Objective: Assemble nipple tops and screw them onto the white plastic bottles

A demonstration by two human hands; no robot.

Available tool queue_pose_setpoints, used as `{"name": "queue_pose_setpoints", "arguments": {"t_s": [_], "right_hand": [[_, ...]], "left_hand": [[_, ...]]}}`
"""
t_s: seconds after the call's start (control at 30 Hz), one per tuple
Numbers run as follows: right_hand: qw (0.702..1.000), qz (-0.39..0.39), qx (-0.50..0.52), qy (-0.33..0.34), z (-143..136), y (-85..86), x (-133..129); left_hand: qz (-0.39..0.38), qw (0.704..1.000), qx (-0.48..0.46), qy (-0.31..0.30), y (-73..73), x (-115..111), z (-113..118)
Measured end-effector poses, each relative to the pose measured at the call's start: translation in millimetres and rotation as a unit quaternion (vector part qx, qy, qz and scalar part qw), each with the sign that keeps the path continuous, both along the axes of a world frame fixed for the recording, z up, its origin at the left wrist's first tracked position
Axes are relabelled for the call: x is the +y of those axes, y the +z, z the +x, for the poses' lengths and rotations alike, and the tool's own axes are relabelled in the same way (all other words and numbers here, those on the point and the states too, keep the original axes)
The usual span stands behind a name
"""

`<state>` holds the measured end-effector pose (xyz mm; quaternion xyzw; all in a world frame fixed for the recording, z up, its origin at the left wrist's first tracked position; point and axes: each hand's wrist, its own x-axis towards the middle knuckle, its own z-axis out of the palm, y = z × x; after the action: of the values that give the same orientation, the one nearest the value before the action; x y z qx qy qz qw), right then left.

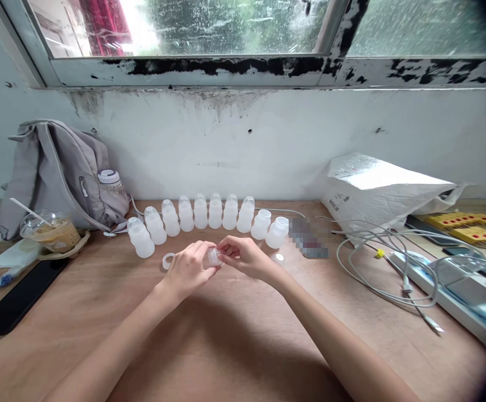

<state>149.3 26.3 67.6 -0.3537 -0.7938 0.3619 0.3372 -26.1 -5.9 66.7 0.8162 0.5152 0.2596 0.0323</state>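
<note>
Clear plastic is showing between two hands: the left hand [189,263] is pinching a ridged piece [213,257] from one side, and the right hand's [243,254] grip is pressing its fingertips against the other, over the middle of the brown surface [226,352]. Just beside the left fingers, a white ring [165,261] is lying flat. Beyond, ten whitish bottles [200,214] are standing in an arc toward the back edge. Along that edge, a grey backpack [58,167] is leaning at left; a silvery bag [364,195] is resting at right.
</note>
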Motion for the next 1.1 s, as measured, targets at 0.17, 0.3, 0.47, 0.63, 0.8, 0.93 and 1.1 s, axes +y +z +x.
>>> {"name": "queue_pose_setpoints", "arguments": {"t_s": [0.17, 0.3, 0.47, 0.63, 0.8, 0.93, 1.1], "right_hand": [[1.000, 0.007, -0.014, -0.014, -1, 0.4, 0], [0.999, 0.025, -0.014, -0.018, -2, -2.9, 0], [0.998, 0.047, -0.017, -0.024, -2, -7.6, 3], [0.999, 0.015, -0.034, -0.008, -2, -9.4, 4], [0.994, 0.042, -0.099, -0.003, 1, -10.0, 6], [0.973, 0.083, -0.211, -0.040, 6, -16.2, 13], [0.924, 0.094, -0.362, -0.076, 11, -35.6, 21]], "left_hand": [[0.000, 1.000, 0.006, -0.002, -1.7, 1, 1], [0.000, 1.000, 0.009, -0.004, -1.1, 1, 1], [-0.014, 1.000, 0.011, -0.010, 0.9, 0, 1], [-0.077, 0.997, 0.016, -0.026, 2.1, 2, -3], [-0.129, 0.990, 0.057, -0.024, 2.4, 7, -12], [-0.183, 0.977, 0.105, -0.014, 0.4, 12, -21], [-0.230, 0.961, 0.154, -0.001, -10.5, 22, -31]]}}
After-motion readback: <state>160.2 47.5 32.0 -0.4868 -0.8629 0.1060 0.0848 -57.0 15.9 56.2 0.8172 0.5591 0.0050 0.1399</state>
